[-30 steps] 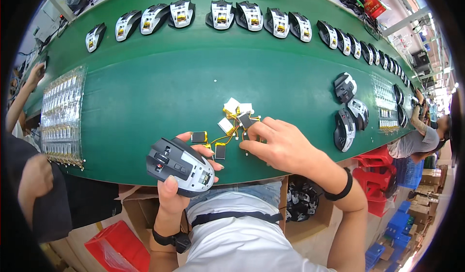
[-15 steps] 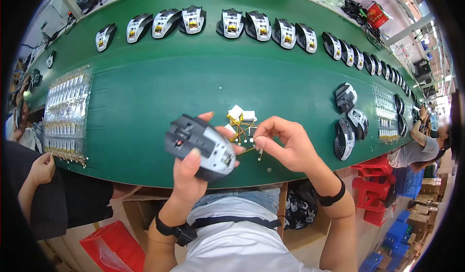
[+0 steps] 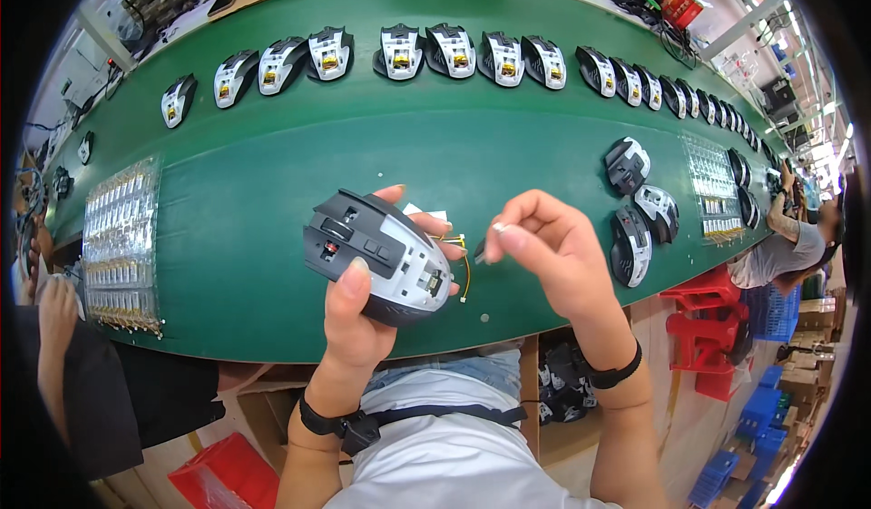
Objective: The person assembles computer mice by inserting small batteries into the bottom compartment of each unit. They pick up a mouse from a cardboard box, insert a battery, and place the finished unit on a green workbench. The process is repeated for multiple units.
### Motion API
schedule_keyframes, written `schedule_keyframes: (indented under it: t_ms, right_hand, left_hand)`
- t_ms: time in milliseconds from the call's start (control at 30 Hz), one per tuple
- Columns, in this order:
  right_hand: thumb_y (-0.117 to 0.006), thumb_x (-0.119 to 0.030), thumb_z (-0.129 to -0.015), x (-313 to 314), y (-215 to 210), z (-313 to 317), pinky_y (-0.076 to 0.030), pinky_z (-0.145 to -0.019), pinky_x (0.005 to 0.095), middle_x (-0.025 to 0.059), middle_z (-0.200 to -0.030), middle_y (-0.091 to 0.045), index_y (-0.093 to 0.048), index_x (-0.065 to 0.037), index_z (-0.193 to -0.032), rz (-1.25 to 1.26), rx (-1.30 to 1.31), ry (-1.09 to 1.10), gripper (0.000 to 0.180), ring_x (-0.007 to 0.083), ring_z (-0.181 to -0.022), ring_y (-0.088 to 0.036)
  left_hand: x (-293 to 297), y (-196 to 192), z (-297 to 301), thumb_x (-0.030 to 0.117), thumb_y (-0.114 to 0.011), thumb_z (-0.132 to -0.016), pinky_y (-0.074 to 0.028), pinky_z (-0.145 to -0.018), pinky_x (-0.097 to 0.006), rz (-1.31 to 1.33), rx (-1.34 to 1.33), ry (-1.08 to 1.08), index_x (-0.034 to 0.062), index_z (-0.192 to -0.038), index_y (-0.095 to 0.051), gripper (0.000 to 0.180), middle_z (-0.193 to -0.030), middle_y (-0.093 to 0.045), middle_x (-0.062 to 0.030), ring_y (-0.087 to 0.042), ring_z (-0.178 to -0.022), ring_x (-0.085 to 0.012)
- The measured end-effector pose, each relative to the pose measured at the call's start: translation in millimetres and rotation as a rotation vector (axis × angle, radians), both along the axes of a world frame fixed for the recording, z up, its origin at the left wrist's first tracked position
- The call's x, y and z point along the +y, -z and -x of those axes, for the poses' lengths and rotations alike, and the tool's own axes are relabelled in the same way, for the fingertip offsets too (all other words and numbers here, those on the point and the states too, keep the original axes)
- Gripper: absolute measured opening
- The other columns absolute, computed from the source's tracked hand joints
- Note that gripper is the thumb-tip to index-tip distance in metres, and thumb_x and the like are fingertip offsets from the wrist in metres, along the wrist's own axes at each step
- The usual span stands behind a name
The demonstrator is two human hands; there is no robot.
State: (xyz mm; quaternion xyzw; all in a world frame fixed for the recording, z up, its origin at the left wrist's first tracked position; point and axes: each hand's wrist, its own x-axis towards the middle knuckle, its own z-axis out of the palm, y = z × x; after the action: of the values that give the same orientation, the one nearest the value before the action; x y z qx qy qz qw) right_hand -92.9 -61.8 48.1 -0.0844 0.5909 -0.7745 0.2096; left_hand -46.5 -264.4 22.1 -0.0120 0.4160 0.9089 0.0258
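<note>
My left hand [image 3: 349,302] is closed around a black and silver computer mouse [image 3: 392,259]. Its wheel end points up and left, and a rectangular opening shows at the silver rear. My right hand [image 3: 549,246] is pinched to the right of the mouse, apart from it. By its fingertips is a small dark piece [image 3: 481,252], too small to name. Behind the left fingers, white battery packs [image 3: 430,214] lie on the green table, mostly hidden. A thin yellow wire [image 3: 467,278] with a white connector shows beside them.
A row of similar mice [image 3: 451,51] runs along the far side of the green table [image 3: 272,155]. Several more mice [image 3: 655,211] stand at the right. Clear trays of batteries lie at the left [image 3: 122,246] and right [image 3: 714,187]. Other people sit at both sides.
My right hand has lifted off the battery wires and shifted slightly right, fingers still pinched. The mouse in my left hand has turned slightly, its top showing more. The whole view has shifted.
</note>
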Motion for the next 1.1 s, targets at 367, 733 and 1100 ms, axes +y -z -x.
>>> schedule_keyframes:
  t_ms: [367,733,1100]
  right_hand:
    - [-0.068,-0.005,-0.089,-19.1,-22.1,-26.5,-0.047,-0.076,0.0267,0.0040,-0.086,-0.062,-0.065,-0.001,-0.094,-0.243,0.273,-0.096,0.007,0.0112,-0.077,-0.058]
    - [-0.066,-0.011,-0.069,-31.7,-49.8,-24.3,-0.046,-0.076,0.0361,0.0073,-0.084,-0.054,-0.060,-0.004,-0.084,-0.761,1.343,-0.188,0.017,0.0229,-0.076,-0.055]
    - [-0.073,-0.012,-0.069,-40.1,-52.4,-27.7,-0.047,-0.073,0.0357,0.0041,-0.078,-0.053,-0.063,-0.005,-0.087,-0.743,1.364,-0.214,0.021,0.0218,-0.069,-0.054]
  left_hand:
    - [-8.8,-7.2,-4.5,0.055,-0.057,-0.088,-0.058,-0.085,-0.049,-0.123,0.066,0.059,0.0006,-0.146,-0.033,0.084,-0.122,-0.058,-0.0268,-0.065,-0.107,-0.0384]
    - [-10.3,-14.4,-12.7,0.056,-0.029,-0.101,-0.055,-0.085,-0.041,-0.193,-0.023,0.048,0.0024,-0.147,-0.033,0.071,-0.112,-0.062,-0.0259,-0.064,-0.102,-0.0297]
    - [-11.2,-14.1,-17.9,0.059,-0.026,-0.102,-0.056,-0.084,-0.040,-0.566,-0.014,0.182,0.0049,-0.144,-0.037,0.069,-0.112,-0.062,-0.0242,-0.065,-0.101,-0.0292]
